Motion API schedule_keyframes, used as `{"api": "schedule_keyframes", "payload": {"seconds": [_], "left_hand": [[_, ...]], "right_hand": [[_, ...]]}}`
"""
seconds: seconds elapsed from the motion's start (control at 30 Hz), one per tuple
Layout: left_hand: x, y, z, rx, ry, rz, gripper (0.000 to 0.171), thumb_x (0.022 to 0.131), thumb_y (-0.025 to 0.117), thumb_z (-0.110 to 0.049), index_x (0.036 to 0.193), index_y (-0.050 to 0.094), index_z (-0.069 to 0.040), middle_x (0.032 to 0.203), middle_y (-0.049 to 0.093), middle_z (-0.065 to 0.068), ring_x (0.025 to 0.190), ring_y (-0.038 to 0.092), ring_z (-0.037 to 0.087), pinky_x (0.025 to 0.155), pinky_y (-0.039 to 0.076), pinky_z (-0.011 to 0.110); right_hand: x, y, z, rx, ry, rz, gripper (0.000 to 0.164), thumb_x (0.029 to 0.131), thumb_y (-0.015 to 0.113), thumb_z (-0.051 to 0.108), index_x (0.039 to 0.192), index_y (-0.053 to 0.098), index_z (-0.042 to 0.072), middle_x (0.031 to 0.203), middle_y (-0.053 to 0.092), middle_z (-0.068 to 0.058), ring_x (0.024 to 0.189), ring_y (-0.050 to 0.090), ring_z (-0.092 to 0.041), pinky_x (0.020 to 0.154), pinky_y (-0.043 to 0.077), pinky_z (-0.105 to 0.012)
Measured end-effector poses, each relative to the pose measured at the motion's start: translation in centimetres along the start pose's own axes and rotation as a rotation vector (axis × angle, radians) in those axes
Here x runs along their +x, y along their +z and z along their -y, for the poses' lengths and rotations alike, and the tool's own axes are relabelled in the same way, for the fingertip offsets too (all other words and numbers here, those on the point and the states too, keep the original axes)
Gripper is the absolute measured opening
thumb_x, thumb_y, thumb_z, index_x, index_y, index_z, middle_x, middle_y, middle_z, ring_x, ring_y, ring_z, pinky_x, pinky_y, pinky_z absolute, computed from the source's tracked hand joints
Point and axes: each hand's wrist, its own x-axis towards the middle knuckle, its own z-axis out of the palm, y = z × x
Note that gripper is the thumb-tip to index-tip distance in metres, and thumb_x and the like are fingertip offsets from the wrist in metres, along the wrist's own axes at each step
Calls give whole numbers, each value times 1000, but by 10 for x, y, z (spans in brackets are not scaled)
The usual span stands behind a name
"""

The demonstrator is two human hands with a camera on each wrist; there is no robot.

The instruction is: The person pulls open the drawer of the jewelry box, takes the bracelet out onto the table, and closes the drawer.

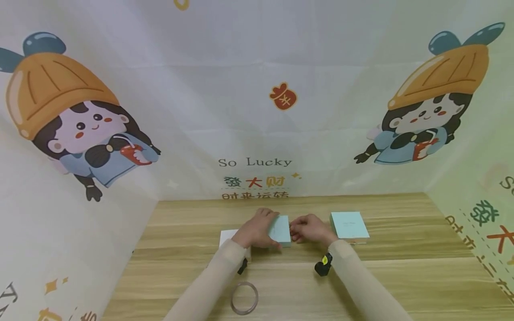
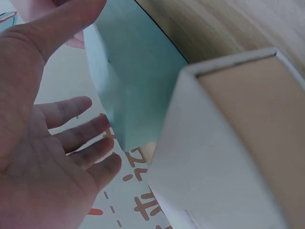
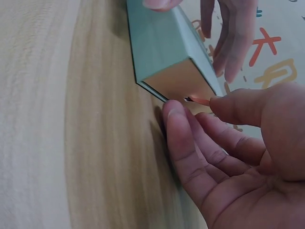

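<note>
A mint-green box (image 1: 283, 229) with a peach-coloured end (image 3: 176, 83) lies on the table between both hands. My left hand (image 1: 261, 229) spans it from the left, thumb on the near side and fingers along the far side. In the left wrist view the fingers of that hand (image 2: 62, 157) are loosely spread beside the box wall. At the peach end, my right hand (image 3: 228, 143) pinches a small orange ribbon tab (image 3: 199, 100) that comes out of a slit. Its index fingertip rests right by the box's lower edge.
A white box (image 2: 205, 157) with a tan inset face stands left of the green one, partly behind the left forearm. To the right lies a second mint-green box (image 1: 349, 225) with small print. A translucent bangle (image 1: 244, 298) lies near the front. Printed cloth (image 1: 257, 133) walls the table's back.
</note>
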Motion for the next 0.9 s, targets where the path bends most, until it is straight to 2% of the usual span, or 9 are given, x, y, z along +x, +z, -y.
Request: {"api": "schedule_keyframes", "payload": {"seconds": [0.23,0.43,0.7,0.9], "left_hand": [[6,2,-1,48,-12,27,98,72,92,-43,153,46,-11,146,53,10,131,48,25,106,50,40],[8,2,-2,86,3,21,94,71,93,-42,148,51,-9,136,58,8,120,54,24,101,51,38],[9,3,-4,93,-19,12,92,70,94,-41,147,53,-11,134,59,8,117,54,24,99,52,37],[8,3,-6,100,-25,-1,91,71,94,-40,147,53,-11,135,59,8,117,54,25,98,52,39]], "right_hand": [[4,7,-5,-12,-7,-66,23,101,58,6,115,68,-9,94,76,-15,74,70,-12,67,62,-27],[4,11,-5,-14,34,-133,17,99,61,5,107,71,-6,89,74,-13,72,69,-12,64,61,-25],[7,19,-6,-89,34,-240,9,93,65,2,91,72,-2,78,72,-9,66,67,-12,59,58,-24],[2,22,-4,-134,13,-265,11,95,62,1,90,72,-2,80,73,-10,68,68,-14,62,60,-28]]}}
